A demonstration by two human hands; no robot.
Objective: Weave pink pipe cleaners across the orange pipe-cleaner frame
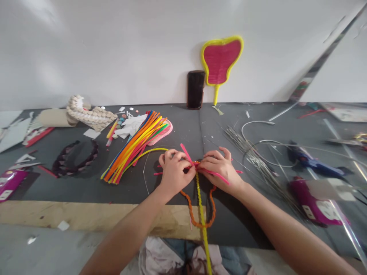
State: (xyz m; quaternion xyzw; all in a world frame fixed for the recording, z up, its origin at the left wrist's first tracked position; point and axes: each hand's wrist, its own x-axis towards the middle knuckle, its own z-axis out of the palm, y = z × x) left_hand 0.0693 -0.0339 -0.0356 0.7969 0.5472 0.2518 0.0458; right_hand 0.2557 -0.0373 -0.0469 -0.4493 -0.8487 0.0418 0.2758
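Note:
Both hands meet over the dark table, fingers pinched around pink pipe cleaners (219, 177). My left hand (175, 170) is closed at the crossing point, its fingertips on the pink strands. Close beside it, my right hand (219, 168) is closed too, with pink ends sticking out past its fingers. A twisted yellow pipe cleaner stem (201, 206) runs down from between the hands and over the table's front edge. An orange twisted loop (213, 214) hangs below the fingers and crosses the stem. The exact joint is hidden by my fingertips.
A bundle of coloured pipe cleaners (137, 149) lies to the left, beside a dark braided headband (61, 160). A phone (195, 89) and a pink fan with yellow rim (222, 61) lean on the wall. Loose wires (252, 152) and a blue glue gun (312, 160) lie right.

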